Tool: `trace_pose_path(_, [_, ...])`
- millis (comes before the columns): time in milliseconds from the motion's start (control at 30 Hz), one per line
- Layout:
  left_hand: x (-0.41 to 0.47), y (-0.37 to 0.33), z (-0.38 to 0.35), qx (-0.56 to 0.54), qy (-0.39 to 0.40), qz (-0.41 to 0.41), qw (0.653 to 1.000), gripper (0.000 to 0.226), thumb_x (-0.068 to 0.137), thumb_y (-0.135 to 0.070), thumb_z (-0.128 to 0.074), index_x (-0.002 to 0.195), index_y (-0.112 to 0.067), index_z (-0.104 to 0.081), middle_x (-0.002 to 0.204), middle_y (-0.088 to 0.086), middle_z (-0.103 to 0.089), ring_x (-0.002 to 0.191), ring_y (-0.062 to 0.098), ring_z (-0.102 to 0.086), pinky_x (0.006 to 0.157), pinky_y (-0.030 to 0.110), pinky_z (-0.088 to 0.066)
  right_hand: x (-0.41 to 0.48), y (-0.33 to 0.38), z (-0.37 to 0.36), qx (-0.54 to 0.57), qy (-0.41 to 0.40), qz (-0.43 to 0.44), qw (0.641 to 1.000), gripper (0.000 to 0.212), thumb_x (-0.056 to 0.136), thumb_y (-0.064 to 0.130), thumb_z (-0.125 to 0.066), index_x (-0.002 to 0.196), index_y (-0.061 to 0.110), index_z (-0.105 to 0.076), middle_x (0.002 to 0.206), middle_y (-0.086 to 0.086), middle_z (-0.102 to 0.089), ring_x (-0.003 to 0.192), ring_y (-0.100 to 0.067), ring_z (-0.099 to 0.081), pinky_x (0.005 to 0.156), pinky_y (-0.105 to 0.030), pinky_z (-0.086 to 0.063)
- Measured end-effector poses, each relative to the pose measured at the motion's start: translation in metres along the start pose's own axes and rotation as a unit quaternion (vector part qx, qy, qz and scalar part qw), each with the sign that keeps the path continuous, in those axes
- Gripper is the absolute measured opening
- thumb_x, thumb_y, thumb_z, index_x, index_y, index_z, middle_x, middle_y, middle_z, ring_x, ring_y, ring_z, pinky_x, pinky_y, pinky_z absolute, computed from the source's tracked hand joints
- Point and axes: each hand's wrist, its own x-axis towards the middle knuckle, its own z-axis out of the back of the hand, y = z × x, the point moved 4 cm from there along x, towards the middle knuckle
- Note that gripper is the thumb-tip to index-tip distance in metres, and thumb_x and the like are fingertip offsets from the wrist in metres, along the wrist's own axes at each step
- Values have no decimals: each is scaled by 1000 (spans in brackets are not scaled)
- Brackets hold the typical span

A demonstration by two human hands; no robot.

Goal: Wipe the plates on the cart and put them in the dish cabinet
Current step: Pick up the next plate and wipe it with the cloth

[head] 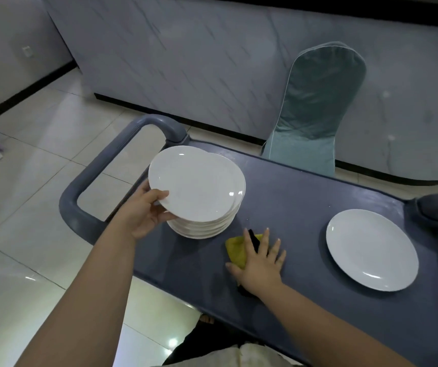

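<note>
Indoors, grey cart (292,197) on tiled floor (40,154), left hand (143,210) pinching top plate (196,184), right hand (261,263) flat on cloth (235,250).

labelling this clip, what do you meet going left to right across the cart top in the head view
cart handle → left hand gripping the top plate → plate stack → yellow cloth under the right hand → single plate

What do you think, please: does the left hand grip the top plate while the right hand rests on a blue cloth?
Not quite: the head view shows the cloth is yellow, not blue. The left hand does grip the top plate of the stack, and the right hand rests on that cloth.
</note>
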Motion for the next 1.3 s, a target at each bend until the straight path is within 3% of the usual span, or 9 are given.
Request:
trace_pose_path(100, [1,10,-7,-102,19,16,994,47,93,0,-48,137,-19,-48,134,10,-56,114,34,-59,64,40,-61,2,14,-10,-32,-29,-11,999,92,86,72,-46,154,39,6,161,-19,11,144,-52,-2,111,-66,-11])
trace_pose_path(200, [2,21,-19,-193,42,30,980,50,92,2,-46,137,-21,-47,135,11,-54,120,38,-54,65,46,-60,-2,11,-11,-28,-90,28,995,78,67,49,-80,137,33,-50,141,-21,-48,110,-47,-54,83,-60,-47])
trace_pose_path(333, [7,27,-32,-173,74,32,982,58,88,5,-51,137,-25,-48,136,9,-53,118,36,-56,68,47,-59,4,-15,4,146,-196,83,966,56,81,20,-66,133,32,-50,130,-10,-57,101,-39,-58,82,-44,-48])
trace_pose_path(433, [12,22,-37,-126,102,20,987,67,83,6,-55,140,-28,-46,137,5,-53,118,34,-57,71,49,-58,2,-40,51,402,-249,16,881,43,98,15,-57,139,25,-49,133,7,-51,126,-22,-50,97,-23,-37])
trace_pose_path(567, [19,16,-48,-47,145,1,988,71,82,14,-56,139,-28,-47,136,6,-54,122,35,-55,74,53,-57,-7,-31,139,498,-326,79,800,41,96,15,-61,129,37,-50,129,16,-56,113,-1,-56,93,-21,-46])
trace_pose_path(667, [18,14,-64,-17,178,12,984,69,83,18,-53,135,-26,-50,126,7,-60,116,36,-57,66,51,-58,0,35,184,408,-327,216,825,39,86,11,-64,114,36,-55,115,31,-57,105,7,-55,90,-12,-42])
trace_pose_path(767, [15,13,-76,9,248,15,968,63,85,18,-50,133,-23,-52,123,13,-63,110,37,-62,68,50,-58,28,95,193,248,-323,308,860,41,81,17,-67,120,30,-61,134,10,-55,120,-16,-51,107,-29,-32])
trace_pose_path(1000, [28,-6,-66,-41,279,14,959,68,68,6,-60,130,-23,-55,119,6,-65,105,28,-65,70,54,-57,57,60,211,187,-370,116,903,46,88,39,-53,134,39,-55,151,6,-41,119,-28,-46,109,-41,-32])
trace_pose_path(1300, [12,16,-85,-15,343,49,938,68,72,6,-56,135,-20,-51,118,11,-66,101,32,-66,67,49,-58,36,90,207,113,-398,193,890,51,89,18,-50,136,37,-55,153,6,-39,107,-32,-46,101,-36,-30])
